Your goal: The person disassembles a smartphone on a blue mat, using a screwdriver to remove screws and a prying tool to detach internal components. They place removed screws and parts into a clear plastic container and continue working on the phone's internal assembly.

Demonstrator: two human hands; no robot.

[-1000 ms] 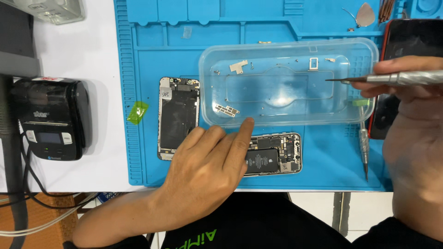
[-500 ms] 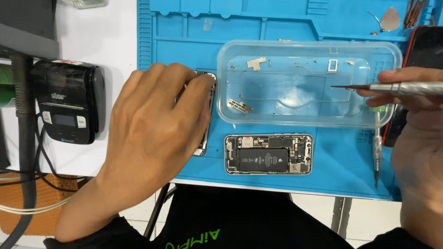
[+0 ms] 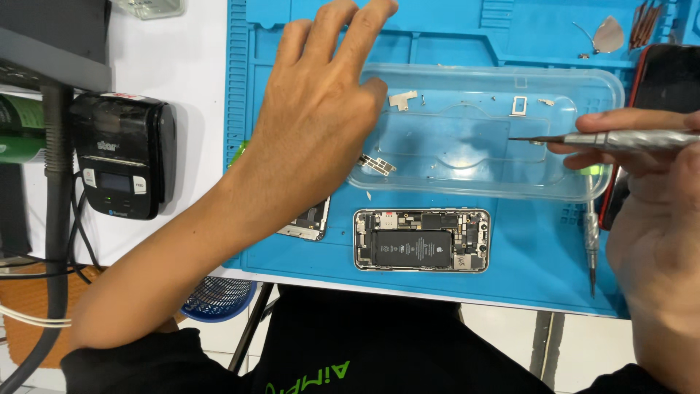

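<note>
While the right hand (image 3: pixel 656 211) is pinching a slim metal screwdriver (image 3: pixel 612 139) betw. thumb and fingers, tip aimed into the clear plastic tray (image 3: pixel 569 182), the left hand (image 3: pixel 313 131) is lifting off the mat — fingers spread, holding nothing. Half a sec ago it was lying flat over the phone screen part (image 3: pixel 310 219); now that part is peeking out under the wrist, w/ the hand hovering by the tray's left end. Just below the driver tip, outside the tray, the opened phone body (image 3: pixel 421 240) is sitting on the blue mat (image 3: pixel 539 255) — untouched. Left of the lifted hand, a black label printer (image 3: pixel 124 157) is standing on the white table.
</note>
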